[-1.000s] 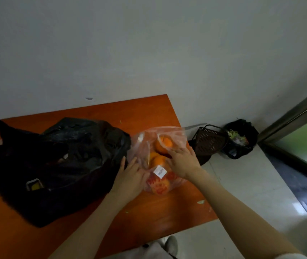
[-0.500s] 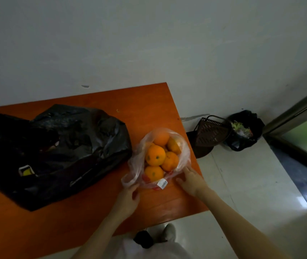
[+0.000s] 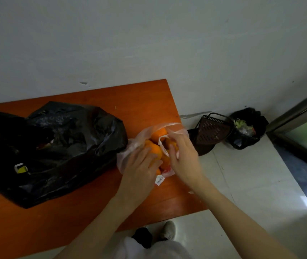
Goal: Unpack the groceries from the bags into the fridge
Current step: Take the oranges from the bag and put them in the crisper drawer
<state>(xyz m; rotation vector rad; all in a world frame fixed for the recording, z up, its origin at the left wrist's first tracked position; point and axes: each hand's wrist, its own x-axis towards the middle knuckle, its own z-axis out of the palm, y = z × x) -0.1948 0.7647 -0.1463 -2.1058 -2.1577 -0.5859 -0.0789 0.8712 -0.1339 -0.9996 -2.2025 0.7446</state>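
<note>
A clear plastic bag (image 3: 169, 126) of oranges (image 3: 159, 133) lies near the right end of the orange-brown table (image 3: 141, 101), a white label (image 3: 159, 180) hanging from its near side. My left hand (image 3: 139, 166) lies against the oranges at the bag's left side, fingers fairly straight. Over the bag's mouth, my right hand (image 3: 183, 156) pinches a thin handle strip of the plastic. A large crumpled black bag (image 3: 70, 139) fills the left of the table, with a small yellow and white item (image 3: 21, 168) showing in it. The fridge is out of sight.
On the floor past the table's right end stand a dark slotted basket (image 3: 212, 131) and a bin lined in black (image 3: 246, 128) with scraps inside. A metal door frame (image 3: 298, 113) runs along the right. My shoes show below the table edge.
Both hands moved from the near edge of the clear bag up onto it. The left now lies on the oranges and the right has taken a handle strip.
</note>
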